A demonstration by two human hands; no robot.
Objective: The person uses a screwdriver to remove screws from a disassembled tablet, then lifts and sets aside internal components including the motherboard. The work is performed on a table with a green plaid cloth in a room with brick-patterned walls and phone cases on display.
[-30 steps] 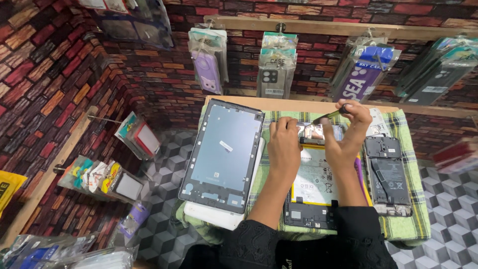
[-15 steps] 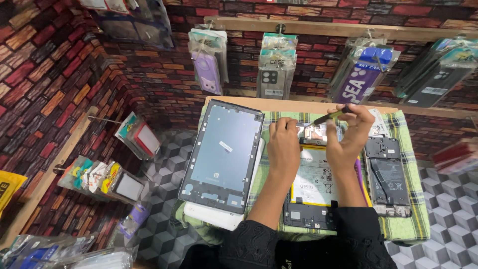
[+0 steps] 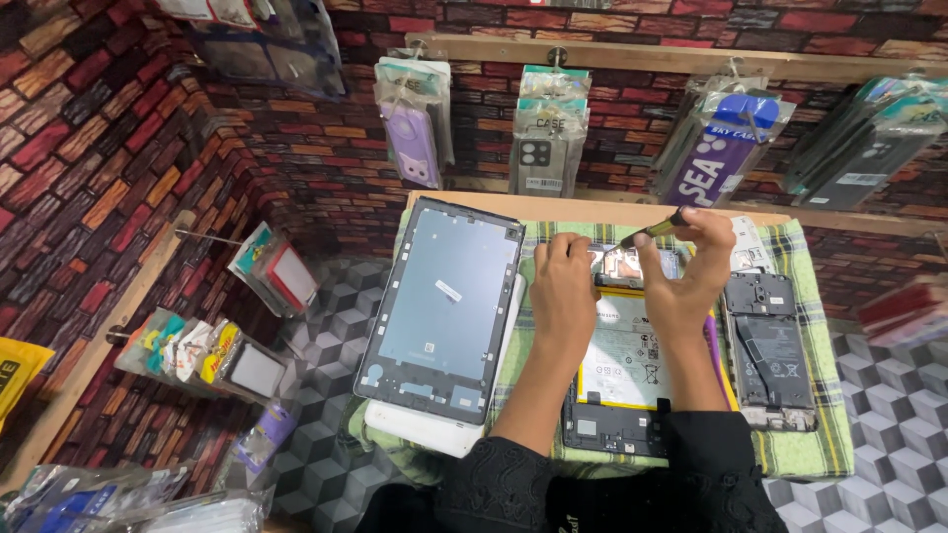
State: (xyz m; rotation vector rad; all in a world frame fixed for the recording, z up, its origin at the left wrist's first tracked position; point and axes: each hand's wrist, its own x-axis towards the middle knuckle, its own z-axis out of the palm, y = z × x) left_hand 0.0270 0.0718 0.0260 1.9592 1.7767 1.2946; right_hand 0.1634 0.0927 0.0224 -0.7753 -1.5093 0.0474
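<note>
The opened tablet [image 3: 624, 367] lies face down on a green checked cloth [image 3: 805, 444] on the bench. The left hand [image 3: 563, 286] rests on its upper edge, fingers curled, gripping nothing visible. The right hand [image 3: 691, 271] pinches a slim screwdriver [image 3: 654, 230] over the top circuitry. A detached grey back panel [image 3: 444, 306] lies just left; an opened phone [image 3: 768, 350] lies right.

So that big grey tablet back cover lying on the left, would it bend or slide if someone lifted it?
The grey back cover is a thin, wide, hollow shell, so it is probably light and may flex a little if lifted by one corner. It rests on a white slab, not the checked cloth, so a push could slide it.
</note>
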